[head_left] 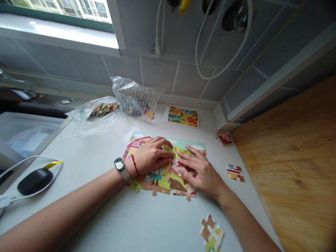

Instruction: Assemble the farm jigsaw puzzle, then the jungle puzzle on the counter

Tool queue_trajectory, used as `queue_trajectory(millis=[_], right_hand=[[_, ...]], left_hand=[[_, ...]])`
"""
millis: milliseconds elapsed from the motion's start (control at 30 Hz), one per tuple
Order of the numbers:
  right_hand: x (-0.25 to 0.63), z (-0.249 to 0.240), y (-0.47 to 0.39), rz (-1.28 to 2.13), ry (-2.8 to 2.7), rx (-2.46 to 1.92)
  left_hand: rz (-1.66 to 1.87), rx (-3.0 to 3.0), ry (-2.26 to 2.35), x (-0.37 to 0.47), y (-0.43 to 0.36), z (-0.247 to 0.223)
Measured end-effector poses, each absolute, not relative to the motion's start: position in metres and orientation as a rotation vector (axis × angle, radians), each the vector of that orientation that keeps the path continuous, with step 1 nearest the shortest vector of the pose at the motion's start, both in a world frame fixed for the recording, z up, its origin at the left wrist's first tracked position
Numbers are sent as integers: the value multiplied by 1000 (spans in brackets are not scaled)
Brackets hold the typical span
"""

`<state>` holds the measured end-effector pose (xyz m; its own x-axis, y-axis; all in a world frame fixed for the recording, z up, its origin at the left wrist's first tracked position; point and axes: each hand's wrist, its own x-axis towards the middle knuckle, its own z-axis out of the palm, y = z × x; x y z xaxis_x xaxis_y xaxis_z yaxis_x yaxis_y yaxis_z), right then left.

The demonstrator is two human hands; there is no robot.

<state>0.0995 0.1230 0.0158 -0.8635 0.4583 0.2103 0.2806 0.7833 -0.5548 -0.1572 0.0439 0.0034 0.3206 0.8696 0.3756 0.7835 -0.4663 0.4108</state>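
A partly joined jigsaw puzzle [164,184] with a farm picture lies flat on the white counter, its lower edge showing open tabs. My left hand [150,156], with a watch and red string at the wrist, rests over its upper left and middle, fingers stretched out. Across from it, my right hand [201,170] lies on the right part with fingers spread. Both sets of fingertips touch the puzzle near its middle, and the hands hide much of the picture. Loose puzzle pieces [212,233] lie nearer me, below my right hand.
More puzzle pieces [235,173] and a small stack of pieces [224,138] lie at the right. Behind are a picture card [181,116] and clear plastic bags [135,101] of pieces. A black mouse-shaped object [35,181] is at left; a wooden board [286,161] borders the right.
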Motion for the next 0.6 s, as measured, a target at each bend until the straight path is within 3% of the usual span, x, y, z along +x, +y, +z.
queue_trajectory(millis=[600], right_hand=[[99, 14, 123, 732, -2596, -593]], left_hand=[[839, 2445, 1519, -157, 44, 4]])
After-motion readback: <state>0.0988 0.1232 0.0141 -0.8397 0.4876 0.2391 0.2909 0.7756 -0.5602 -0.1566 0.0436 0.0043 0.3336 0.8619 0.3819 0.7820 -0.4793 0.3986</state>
